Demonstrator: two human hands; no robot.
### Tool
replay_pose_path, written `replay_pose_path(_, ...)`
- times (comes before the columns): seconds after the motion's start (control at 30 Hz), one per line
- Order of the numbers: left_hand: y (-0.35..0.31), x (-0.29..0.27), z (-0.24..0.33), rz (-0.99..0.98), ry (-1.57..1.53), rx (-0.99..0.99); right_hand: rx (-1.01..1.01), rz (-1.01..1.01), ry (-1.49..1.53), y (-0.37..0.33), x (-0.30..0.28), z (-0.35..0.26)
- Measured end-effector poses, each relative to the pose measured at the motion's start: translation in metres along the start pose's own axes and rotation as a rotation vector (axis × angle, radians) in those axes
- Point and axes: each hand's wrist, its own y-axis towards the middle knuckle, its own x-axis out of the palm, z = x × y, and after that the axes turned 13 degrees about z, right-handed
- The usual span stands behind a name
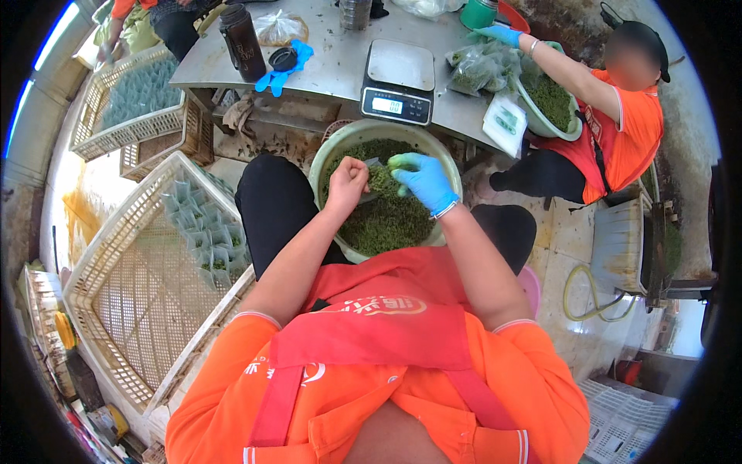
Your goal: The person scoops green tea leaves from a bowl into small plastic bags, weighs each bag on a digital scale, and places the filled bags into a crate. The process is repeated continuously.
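Observation:
A large pale green basin [318, 174] stands between my knees, heaped with small green peppercorn-like sprigs [382, 224]. Over it, my bare left hand [348, 184] is closed, pinching the edge of a small clear plastic bag [376, 164]. The bag has green bits in or behind it; how full it is I cannot make out. My right hand [427, 184], in a blue glove, is at the bag's other side with its fingers curled round some of the green sprigs. Its fingertips are partly hidden by the greens.
A digital scale [398, 77] sits on the metal table [325, 46] ahead, near a dark bottle [242, 45] and a blue glove [286, 69]. Left lies a plastic crate [100, 309] with several filled bags [205, 228]. At right a co-worker [618, 124] has another basin [553, 131].

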Motion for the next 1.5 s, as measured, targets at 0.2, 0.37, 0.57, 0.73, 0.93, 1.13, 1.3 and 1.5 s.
replay_pose_path(0.2,-0.013,0.002,0.007,-0.167,-0.126,0.013,-0.102,-0.018,-0.144,0.025,0.002,0.067)
replay_pose_path(0.37,-0.037,0.004,0.017,-0.150,0.213,0.161,-0.117,0.085,-0.556,0.028,0.031,0.083)
replay_pose_path(0.57,-0.019,-0.012,0.014,-0.115,0.105,0.074,0.034,-0.118,-0.097,0.014,0.017,0.058)
replay_pose_path(0.73,-0.035,0.006,0.064,-0.338,0.226,0.144,-0.264,-0.119,-0.527,0.013,0.011,0.050)
replay_pose_path(0.93,0.008,-0.039,0.084,0.087,-0.001,0.218,-0.352,0.282,0.016,0.033,-0.013,-0.032)
replay_pose_path(1.13,0.033,-0.043,0.055,-0.011,0.178,0.134,-0.164,0.381,0.433,0.101,-0.022,-0.036)
replay_pose_path(1.3,0.032,-0.041,0.041,-0.035,0.288,0.045,-0.066,0.401,0.376,0.086,-0.018,0.046)
replay_pose_path(1.5,0.023,-0.021,0.013,-0.179,0.493,0.214,-0.255,0.256,-0.803,0.028,0.018,0.095)
